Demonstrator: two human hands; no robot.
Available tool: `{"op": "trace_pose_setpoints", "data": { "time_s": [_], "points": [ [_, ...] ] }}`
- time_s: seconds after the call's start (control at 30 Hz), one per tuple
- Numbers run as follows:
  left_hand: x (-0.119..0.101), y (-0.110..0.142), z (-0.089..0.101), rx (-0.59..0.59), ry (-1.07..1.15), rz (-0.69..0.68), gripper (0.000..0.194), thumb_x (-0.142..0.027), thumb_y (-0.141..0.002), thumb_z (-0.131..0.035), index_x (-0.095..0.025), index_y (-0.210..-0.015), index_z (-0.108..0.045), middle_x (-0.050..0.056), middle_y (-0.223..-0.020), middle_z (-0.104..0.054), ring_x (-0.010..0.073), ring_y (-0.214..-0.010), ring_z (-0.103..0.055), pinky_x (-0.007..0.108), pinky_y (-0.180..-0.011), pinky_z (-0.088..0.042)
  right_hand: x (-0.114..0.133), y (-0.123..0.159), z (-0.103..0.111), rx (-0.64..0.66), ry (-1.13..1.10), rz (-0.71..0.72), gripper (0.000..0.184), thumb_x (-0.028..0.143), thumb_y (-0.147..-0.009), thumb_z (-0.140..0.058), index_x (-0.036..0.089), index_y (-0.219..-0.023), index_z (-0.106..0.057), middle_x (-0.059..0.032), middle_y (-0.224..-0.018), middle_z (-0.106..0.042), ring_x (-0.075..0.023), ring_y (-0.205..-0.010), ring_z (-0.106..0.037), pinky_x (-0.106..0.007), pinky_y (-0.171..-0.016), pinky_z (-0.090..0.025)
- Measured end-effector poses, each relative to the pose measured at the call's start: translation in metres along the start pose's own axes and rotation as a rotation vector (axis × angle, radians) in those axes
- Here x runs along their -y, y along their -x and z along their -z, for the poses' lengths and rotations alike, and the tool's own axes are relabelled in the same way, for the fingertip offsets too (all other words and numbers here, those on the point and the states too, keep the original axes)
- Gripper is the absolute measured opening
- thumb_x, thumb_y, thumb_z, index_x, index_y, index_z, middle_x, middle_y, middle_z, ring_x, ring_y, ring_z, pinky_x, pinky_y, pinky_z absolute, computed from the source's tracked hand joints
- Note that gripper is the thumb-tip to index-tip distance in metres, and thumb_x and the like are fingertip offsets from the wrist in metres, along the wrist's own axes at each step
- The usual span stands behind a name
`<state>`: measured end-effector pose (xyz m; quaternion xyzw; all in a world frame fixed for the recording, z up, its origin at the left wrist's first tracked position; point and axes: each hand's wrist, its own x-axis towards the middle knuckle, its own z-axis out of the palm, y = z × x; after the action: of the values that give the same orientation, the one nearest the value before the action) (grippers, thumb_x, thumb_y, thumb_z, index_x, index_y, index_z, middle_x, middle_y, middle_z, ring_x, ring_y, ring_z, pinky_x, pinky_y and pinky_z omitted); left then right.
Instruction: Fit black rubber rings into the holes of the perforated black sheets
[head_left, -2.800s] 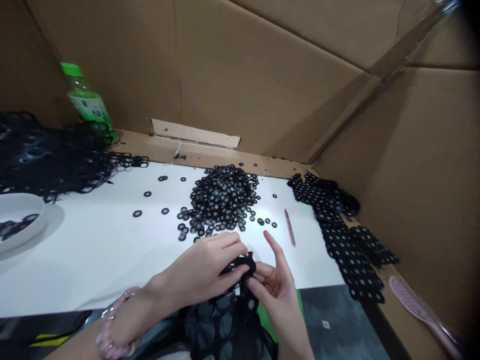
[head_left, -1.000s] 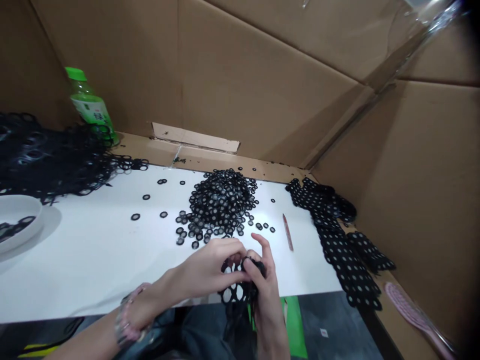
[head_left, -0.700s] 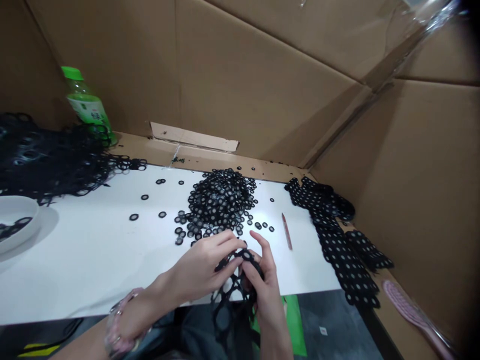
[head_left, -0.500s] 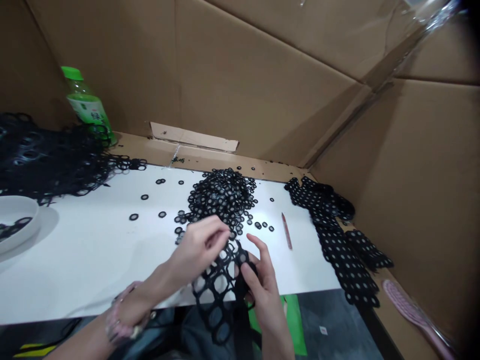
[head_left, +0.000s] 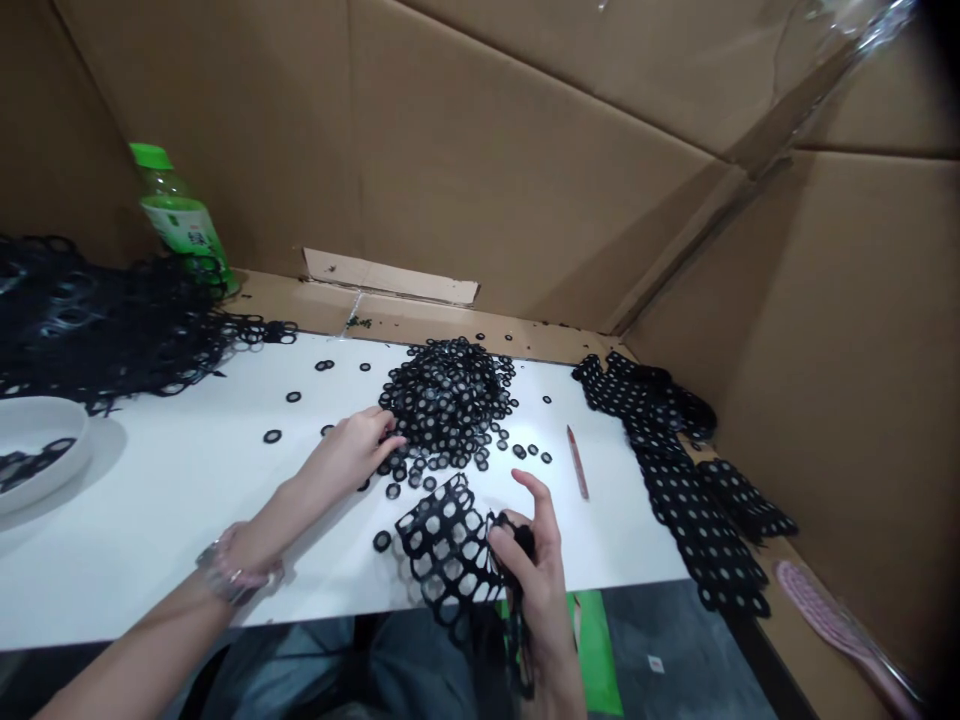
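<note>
My left hand point(head_left: 365, 443) is at the left edge of a heap of small black rings point(head_left: 450, 395), its curled fingers and thumb slightly apart and touching the outer rings. My right hand point(head_left: 536, 565) grips a flimsy black sheet full of round holes point(head_left: 450, 550) between thumb and fingers, with its index finger raised. The sheet spreads to the left over the table's front edge, and a darker bunched part hangs below the palm. One loose ring point(head_left: 382, 541) lies just left of the sheet.
A white bowl point(head_left: 45, 490) with black pieces stands left, before a tangled black heap point(head_left: 97, 320) and a green bottle point(head_left: 187, 225). A reddish pen point(head_left: 577, 462), dotted black strips point(head_left: 694, 520) and a pink hairbrush point(head_left: 825, 615) lie right. Cardboard walls point(head_left: 525, 160) enclose the white table point(head_left: 187, 480).
My left hand has moved from above the holed sheet to the left edge of the ring heap. The sheet, still in my right hand, now lies flatter, and a ring shows beside it.
</note>
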<state>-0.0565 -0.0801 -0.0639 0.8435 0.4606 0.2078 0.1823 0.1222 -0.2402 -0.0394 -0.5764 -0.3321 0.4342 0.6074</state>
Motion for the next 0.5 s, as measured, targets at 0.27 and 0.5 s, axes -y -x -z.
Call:
{"op": "trace_pose_setpoints", "data": {
  "time_s": [0.27, 0.5],
  "points": [
    [-0.089, 0.032, 0.004, 0.336, 0.532, -0.171, 0.032, -0.038, -0.084, -0.049, -0.015, -0.063, -0.054, -0.005, -0.056, -0.047, 0.0084, -0.053, -0.041, 0.019, -0.050, -0.030, -0.006, -0.006, -0.007, 0.058, 0.141, 0.090, 0.042, 0.028, -0.072, -0.064, 0.023, -0.112, -0.052, 0.0075, -0.055, -0.044, -0.0111, -0.054, -0.044, -0.023, -0.057, -0.039],
    [-0.070, 0.018, 0.001, 0.322, 0.703, -0.105, 0.037, -0.032, -0.087, -0.041, -0.014, -0.056, -0.049, -0.004, -0.053, -0.045, 0.0085, -0.053, -0.041, 0.019, -0.050, -0.030, 0.009, -0.005, 0.001, 0.198, 0.050, -0.009, 0.044, 0.038, -0.083, -0.052, 0.029, -0.125, -0.043, 0.0029, -0.071, -0.053, -0.0131, -0.066, -0.051, -0.025, -0.067, -0.044]
  ]
}}
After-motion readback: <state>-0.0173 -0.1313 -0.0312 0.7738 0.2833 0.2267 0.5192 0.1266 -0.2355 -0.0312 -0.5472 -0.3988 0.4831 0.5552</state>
